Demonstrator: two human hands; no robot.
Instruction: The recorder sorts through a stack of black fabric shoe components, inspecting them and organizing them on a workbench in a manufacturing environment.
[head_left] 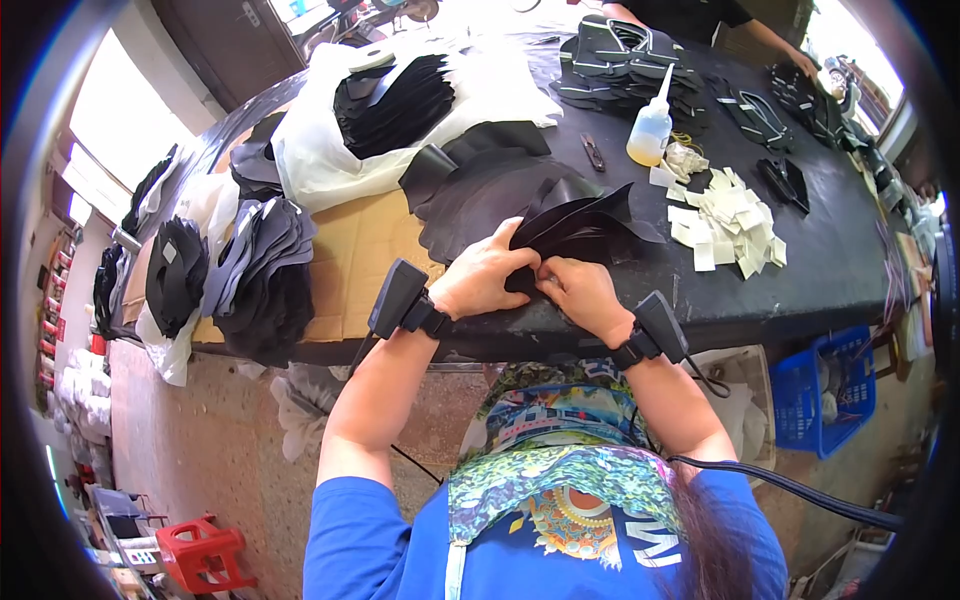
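Note:
At the near edge of the dark table, both my hands meet over some curved black sheet pieces, perhaps leather or a similar material. My left hand curls round the near left edge of these pieces, thumb and fingers closed on it. Right beside it, my right hand is closed in a pinch at the same near edge; the fingertips partly hide what they grip. Beneath and to the left, more flat black pieces lie fanned out in overlapping layers.
To the right are a pile of small cream squares, a squeeze bottle and pliers-like snips. Stacked dark pieces and cardboard lie left. A co-worker's hand reaches in at the far right. A blue basket stands below.

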